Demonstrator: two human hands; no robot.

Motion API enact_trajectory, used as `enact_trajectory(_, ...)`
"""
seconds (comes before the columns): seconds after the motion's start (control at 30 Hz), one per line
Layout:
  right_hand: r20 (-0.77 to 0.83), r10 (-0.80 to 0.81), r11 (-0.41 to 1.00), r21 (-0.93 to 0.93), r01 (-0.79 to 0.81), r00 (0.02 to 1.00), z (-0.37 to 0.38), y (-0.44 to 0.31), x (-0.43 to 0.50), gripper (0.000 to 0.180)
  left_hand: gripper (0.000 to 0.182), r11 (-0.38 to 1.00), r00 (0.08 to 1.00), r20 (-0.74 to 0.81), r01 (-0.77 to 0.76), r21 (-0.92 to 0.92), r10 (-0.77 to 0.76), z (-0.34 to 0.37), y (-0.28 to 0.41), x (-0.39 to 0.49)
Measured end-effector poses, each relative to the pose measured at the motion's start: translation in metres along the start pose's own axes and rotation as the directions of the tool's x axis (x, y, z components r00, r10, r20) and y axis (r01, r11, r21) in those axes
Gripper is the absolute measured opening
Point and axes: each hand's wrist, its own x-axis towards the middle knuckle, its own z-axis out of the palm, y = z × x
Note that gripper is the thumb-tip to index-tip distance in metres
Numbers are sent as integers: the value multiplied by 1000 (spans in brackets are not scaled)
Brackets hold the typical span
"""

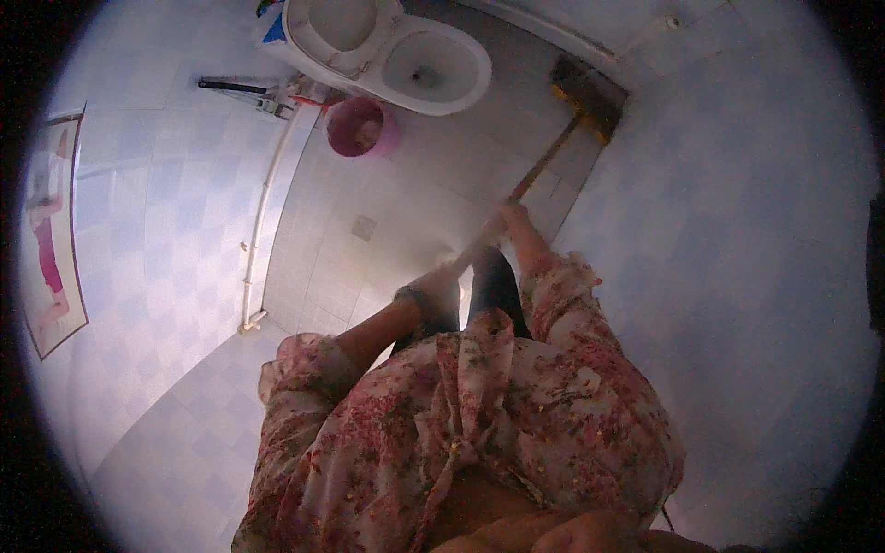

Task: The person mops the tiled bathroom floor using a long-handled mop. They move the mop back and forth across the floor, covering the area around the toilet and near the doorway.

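Note:
A long-handled broom [546, 160] slants away from me across the tiled floor [429, 152]. My right hand [511, 216] grips its handle partway down. Closer to my body, my left hand [437, 280] is wrapped around the upper part of the same handle; it looks slightly blurred. The wide broom head [598, 114], dark with yellow parts, rests in the far right corner where the floor meets the walls. Its bristles are too dark to make out clearly.
A white toilet [470, 76] with its lid raised stands at the far end, a pink bucket [355, 128] beside it. A white pipe [259, 221] runs along the left wall. The tiled right wall [726, 242] is close. A floor drain [363, 227] lies left of my hands.

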Motion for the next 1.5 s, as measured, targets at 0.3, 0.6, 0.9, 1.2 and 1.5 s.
enact_trajectory(0.3,107,331,695,645,-318,938,119,44,-44,14,26,972,973,-66,224,75,-220,27,-87,-137)
enact_trajectory(0.6,196,335,611,700,-371,922,198,96,-79,12,20,870,868,-156,486,78,-471,52,-101,-256)
enact_trajectory(0.9,546,324,334,698,-634,772,271,147,-120,26,26,777,749,-309,628,45,-587,74,-88,-351)
enact_trajectory(1.2,351,530,477,629,-614,772,291,166,-139,22,32,866,722,-495,476,-154,-484,128,-123,-395)
enact_trajectory(1.5,96,563,636,584,-505,821,223,104,-143,20,35,918,731,-555,300,-260,-396,187,-145,-336)
